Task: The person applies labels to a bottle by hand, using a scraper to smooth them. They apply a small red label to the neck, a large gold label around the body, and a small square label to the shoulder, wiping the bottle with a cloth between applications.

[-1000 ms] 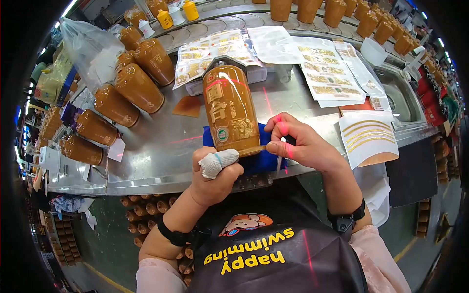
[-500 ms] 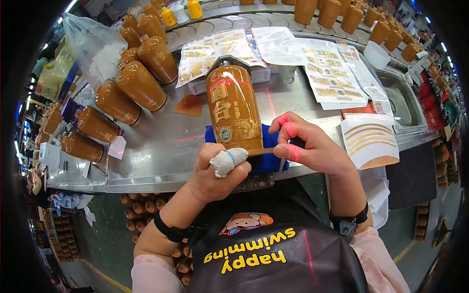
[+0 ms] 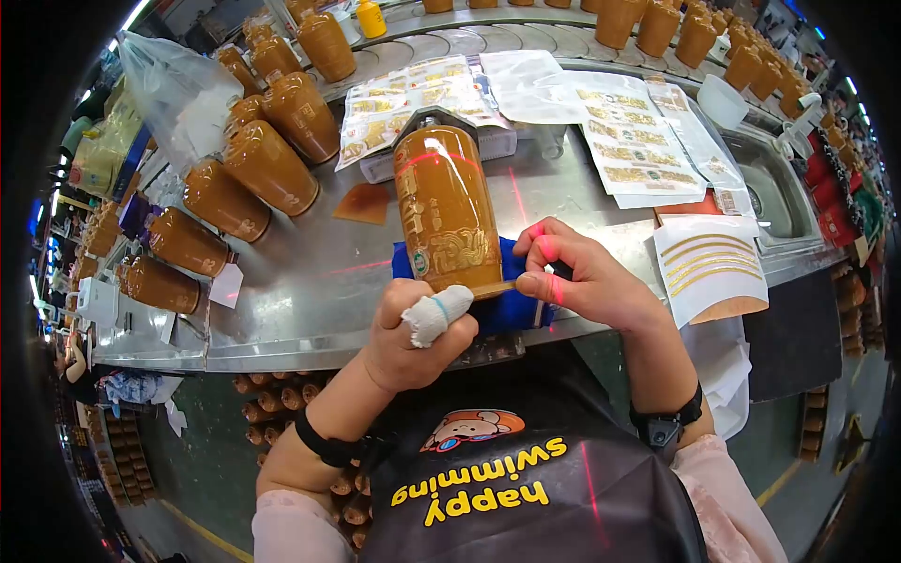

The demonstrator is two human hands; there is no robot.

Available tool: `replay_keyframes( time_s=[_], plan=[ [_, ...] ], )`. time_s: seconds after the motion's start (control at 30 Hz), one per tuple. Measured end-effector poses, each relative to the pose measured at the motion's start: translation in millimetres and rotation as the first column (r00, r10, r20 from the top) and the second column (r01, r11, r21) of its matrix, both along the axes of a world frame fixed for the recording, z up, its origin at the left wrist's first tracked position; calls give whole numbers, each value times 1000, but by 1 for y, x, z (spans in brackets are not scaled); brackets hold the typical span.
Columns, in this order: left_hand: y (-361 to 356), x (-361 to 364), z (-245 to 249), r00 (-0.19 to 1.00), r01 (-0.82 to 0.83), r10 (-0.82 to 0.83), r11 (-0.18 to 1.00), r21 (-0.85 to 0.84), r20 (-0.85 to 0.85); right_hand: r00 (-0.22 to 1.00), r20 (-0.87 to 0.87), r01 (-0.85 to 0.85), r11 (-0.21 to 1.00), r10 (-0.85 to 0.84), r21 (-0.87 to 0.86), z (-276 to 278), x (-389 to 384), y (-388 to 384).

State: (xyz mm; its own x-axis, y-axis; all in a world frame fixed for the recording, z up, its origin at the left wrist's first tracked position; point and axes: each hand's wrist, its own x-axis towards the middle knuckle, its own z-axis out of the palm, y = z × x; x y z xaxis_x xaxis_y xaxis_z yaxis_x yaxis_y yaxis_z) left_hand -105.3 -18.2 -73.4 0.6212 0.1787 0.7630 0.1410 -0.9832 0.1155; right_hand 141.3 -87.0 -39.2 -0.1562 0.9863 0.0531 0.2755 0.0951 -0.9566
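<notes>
A glossy brown bottle (image 3: 449,202) with gold characters and a gold relief pattern lies tilted away from me. Its neck rests in a dark angular holder (image 3: 460,120), and a blue cloth (image 3: 511,305) is under its base end. My left hand (image 3: 413,333) is curled closed around the base, a white fabric cover (image 3: 438,315) on one digit pressing at the bottom edge. Between thumb and fingertip, my right hand (image 3: 582,281) pinches the end of a thin gold strip (image 3: 495,290), which runs along that edge. The bottle's underside is hidden.
Several brown bottles (image 3: 272,167) stand on the left of the metal table (image 3: 300,328). Gold sticker sheets (image 3: 418,89) lie behind the holder. A white sheet with curved gold strips (image 3: 713,267) lies on the right, near a sink (image 3: 774,192). Bottles line the conveyor (image 3: 526,36) behind.
The bottle has turned about its length, so its large characters have shifted left and more relief pattern shows. My right hand has moved slightly left, closer to the base. Bottles on the conveyor have shifted.
</notes>
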Motion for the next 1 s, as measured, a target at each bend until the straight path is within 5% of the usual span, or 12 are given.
replay_keyframes(
  time_s=[0.1,0.3,0.4,0.53,0.73,0.83,1.0],
  plan=[
    [9,3,17,992,98,-85,984,152,-94,1000,14,-6,1000,6,-3,0,1,-1],
    [10,15,32,982,135,-104,971,196,-158,998,61,-9,1000,10,-3,-1,0,0],
    [7,4,15,997,55,-51,996,75,-55,998,53,-23,991,17,129,1,-1,0],
    [0,-1,5,998,-43,45,997,58,-43,1000,11,-14,999,14,-35,4,-2,0],
    [8,5,14,988,78,-75,997,16,-138,1000,1,-6,998,6,-63,-2,0,1],
    [10,17,28,976,139,-102,972,189,-193,999,32,-11,999,12,-42,-1,0,0],
    [4,2,13,994,31,-25,998,57,-102,997,69,-38,994,31,102,6,2,-1]
  ],
)
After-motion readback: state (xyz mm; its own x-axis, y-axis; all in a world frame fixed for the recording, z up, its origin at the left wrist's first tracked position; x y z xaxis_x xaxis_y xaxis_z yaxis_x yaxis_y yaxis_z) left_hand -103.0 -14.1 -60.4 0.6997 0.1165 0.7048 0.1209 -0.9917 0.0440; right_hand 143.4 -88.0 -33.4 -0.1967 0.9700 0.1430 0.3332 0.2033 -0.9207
